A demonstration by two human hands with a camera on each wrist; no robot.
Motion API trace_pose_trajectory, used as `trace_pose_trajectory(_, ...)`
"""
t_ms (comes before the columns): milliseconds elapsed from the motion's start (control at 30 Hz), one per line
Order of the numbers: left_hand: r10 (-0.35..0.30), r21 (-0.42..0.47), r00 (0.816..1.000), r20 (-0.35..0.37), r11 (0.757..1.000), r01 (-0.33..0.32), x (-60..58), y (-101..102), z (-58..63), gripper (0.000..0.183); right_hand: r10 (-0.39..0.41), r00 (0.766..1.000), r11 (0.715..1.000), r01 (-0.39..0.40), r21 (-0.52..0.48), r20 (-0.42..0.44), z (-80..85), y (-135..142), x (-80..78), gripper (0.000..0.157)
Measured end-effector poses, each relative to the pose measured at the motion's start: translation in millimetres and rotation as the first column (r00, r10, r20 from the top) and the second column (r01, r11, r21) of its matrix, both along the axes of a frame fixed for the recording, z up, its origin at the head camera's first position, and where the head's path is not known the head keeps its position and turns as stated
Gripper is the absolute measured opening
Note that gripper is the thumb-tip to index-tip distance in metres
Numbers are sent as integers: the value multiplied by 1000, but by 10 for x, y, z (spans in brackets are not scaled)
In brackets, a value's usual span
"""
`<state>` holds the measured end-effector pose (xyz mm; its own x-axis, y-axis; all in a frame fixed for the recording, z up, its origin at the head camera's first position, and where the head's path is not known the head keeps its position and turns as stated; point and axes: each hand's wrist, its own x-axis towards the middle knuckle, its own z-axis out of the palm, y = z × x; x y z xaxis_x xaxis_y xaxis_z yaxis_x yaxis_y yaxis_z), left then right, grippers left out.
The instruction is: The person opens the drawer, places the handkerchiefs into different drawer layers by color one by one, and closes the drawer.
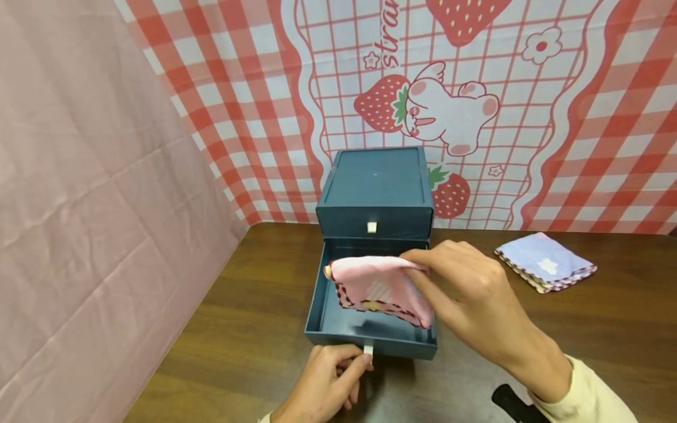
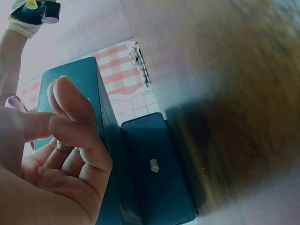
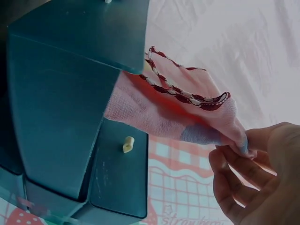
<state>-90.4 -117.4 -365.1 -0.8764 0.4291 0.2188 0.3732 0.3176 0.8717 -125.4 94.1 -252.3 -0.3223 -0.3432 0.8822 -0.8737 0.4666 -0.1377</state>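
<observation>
My right hand (image 1: 471, 294) pinches one edge of a folded pink handkerchief (image 1: 391, 282) with a dark-red and white stitched border. The cloth hangs over the pulled-out lower drawer (image 1: 338, 320) of a dark blue two-drawer box (image 1: 375, 179). In the right wrist view, thumb and fingers (image 3: 234, 161) grip a gathered corner of the handkerchief (image 3: 173, 112), beside a bluish patch. Low at the drawer front, my left hand (image 1: 328, 379) pinches its pale pull tab (image 1: 368, 348). The left wrist view shows this hand (image 2: 70, 150) with thumb and forefinger together; the tab is hidden there.
A folded light-blue handkerchief (image 1: 547, 261) with a white flower lies on the wooden table (image 1: 254, 305) at the right. The upper drawer (image 1: 344, 222) is closed. A strawberry-print cloth (image 1: 264, 117) hangs behind, a pink one (image 1: 95, 176) at the left. A black object (image 1: 515, 402) shows near the right wrist.
</observation>
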Motion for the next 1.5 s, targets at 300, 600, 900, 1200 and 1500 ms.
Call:
trace_pose_trajectory(300, 19, -3, 999, 35, 1000, -19, -5, -9, 17, 20, 19, 996, 999, -22, 40, 82, -73, -35, -88, 21)
trace_pose_trajectory(600, 20, -4, 1000, 17, 1000, -20, -44, -14, -123, 20, -54, 991, 994, 43, 96, 118, -304, 32, -328, 16)
trace_pose_trajectory(900, 13, -14, 1000, -10, 1000, -13, -113, -41, -370, 24, -140, 987, 984, 131, 118, 74, -471, 109, -515, 13)
trace_pose_trajectory(1200, 23, -15, 999, -47, 1000, -24, -48, -3, -165, 19, -187, 981, 976, 181, 123, 43, -545, 147, -615, 11)
trace_pose_trajectory(1500, 18, -16, 1000, -9, 1000, -18, 6, 11, 12, 19, -207, 974, 968, 190, 162, 97, -618, 137, -648, 10)
